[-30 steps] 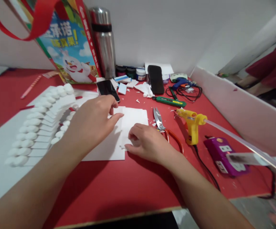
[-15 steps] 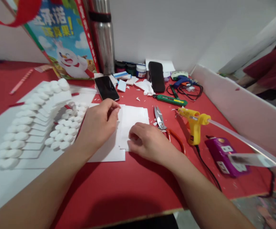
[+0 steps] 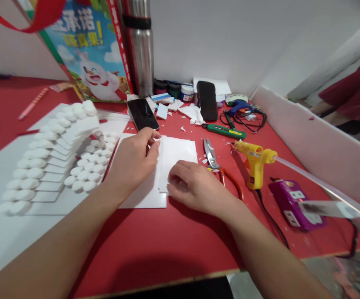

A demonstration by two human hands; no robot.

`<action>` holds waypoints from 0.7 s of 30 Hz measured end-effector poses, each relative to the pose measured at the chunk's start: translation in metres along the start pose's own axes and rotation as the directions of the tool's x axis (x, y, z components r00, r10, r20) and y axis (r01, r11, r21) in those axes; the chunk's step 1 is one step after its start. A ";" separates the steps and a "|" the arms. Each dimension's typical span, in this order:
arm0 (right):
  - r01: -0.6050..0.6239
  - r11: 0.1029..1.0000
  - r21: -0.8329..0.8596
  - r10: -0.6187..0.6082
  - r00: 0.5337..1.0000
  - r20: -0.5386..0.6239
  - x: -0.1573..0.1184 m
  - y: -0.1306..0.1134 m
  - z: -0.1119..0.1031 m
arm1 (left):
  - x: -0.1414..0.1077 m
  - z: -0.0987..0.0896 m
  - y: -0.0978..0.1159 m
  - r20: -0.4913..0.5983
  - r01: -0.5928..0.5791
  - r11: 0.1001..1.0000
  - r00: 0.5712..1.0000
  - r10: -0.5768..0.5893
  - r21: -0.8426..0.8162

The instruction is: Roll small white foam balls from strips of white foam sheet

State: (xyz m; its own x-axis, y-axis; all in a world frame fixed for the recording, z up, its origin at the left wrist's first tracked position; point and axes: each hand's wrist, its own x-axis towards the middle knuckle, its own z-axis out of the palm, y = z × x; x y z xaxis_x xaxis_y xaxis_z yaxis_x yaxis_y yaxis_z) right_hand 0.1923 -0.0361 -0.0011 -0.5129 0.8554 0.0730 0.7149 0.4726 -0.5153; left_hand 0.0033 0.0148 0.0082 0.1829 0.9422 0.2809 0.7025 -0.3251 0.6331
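Note:
Thin white boards (image 3: 178,150) lie overlapped on the red table, with a larger white sheet (image 3: 145,200) under their left side. My left hand (image 3: 136,162) is over the left part of them, its fingers curled and the thumb close to the index finger at the board's edge. At the lower right, my right hand (image 3: 195,185) bends its fingers onto the same boards, thumb near the lower edge. Both hands' fingertips are partly hidden. Left of them stands a white stepped model (image 3: 49,178) lined with round white pads; more white pads (image 3: 88,168) sit beside its steps.
Scissors (image 3: 211,153) with orange handles, a yellow glue gun (image 3: 256,160) and a purple box (image 3: 295,203) are at the right. Behind are a green cutter (image 3: 225,130), phone (image 3: 142,114), dark case (image 3: 207,99), steel flask (image 3: 140,54) and printed bag (image 3: 89,54). A person (image 3: 351,93) stands beyond the partition.
The view has shifted slightly, so the scene sits a little further right. Both hands keep nearly the same pose over the white boards.

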 end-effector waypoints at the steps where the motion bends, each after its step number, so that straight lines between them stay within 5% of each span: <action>1: 0.007 1.000 0.013 -0.007 1.000 0.002 0.000 0.001 0.000 | 0.000 0.000 0.000 0.003 -0.001 1.000 1.000 0.001 0.005; 12: 0.090 0.995 0.048 -0.088 0.996 -0.026 -0.001 -0.004 0.007 | -0.001 -0.001 0.001 0.008 -0.023 0.999 1.000 0.023 0.047; 17: -0.064 0.926 0.373 0.097 0.993 -0.070 0.001 -0.001 0.001 | -0.001 -0.001 0.001 0.010 -0.025 0.998 1.000 0.025 0.059; 21: -0.169 0.744 0.646 0.351 0.922 -0.163 0.005 0.010 -0.008 | -0.001 -0.001 0.002 0.020 -0.005 0.999 1.000 0.004 0.040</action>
State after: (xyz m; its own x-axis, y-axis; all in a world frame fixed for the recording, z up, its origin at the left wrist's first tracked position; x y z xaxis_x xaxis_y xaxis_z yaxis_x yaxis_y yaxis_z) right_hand 0.2006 -0.0257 0.0007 -0.1445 0.9892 0.0258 0.3118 0.0702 -0.9476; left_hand 0.0037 0.0134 0.0103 0.1994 0.9422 0.2693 0.7284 -0.3263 0.6025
